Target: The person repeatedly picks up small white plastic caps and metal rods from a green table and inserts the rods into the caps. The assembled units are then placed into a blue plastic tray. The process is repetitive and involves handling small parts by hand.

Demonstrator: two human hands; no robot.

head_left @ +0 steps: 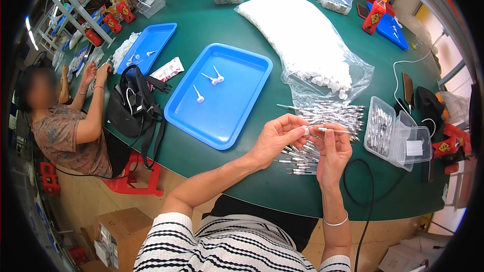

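Above the near edge of the table, my two hands meet. My left hand [275, 140] pinches a small white plastic cap [306, 130] between thumb and fingers. In my right hand [333, 158] is a thin metal-tipped rod [337, 131], lying across the fingertips with its inner end at the cap. Whether the two parts are joined I cannot tell. Right under my hands spreads a heap of similar thin rods [339, 115]. To the left, a blue tray [227, 108] holds a few capped rods [199, 96], white heads attached.
A big clear bag of white caps [290, 30] lies behind the heap, its mouth facing me. At right stands a clear box of rods [379, 126], near a black cable [372, 186]. A black bag [128, 103] and a seated co-worker [70, 128] are at left.
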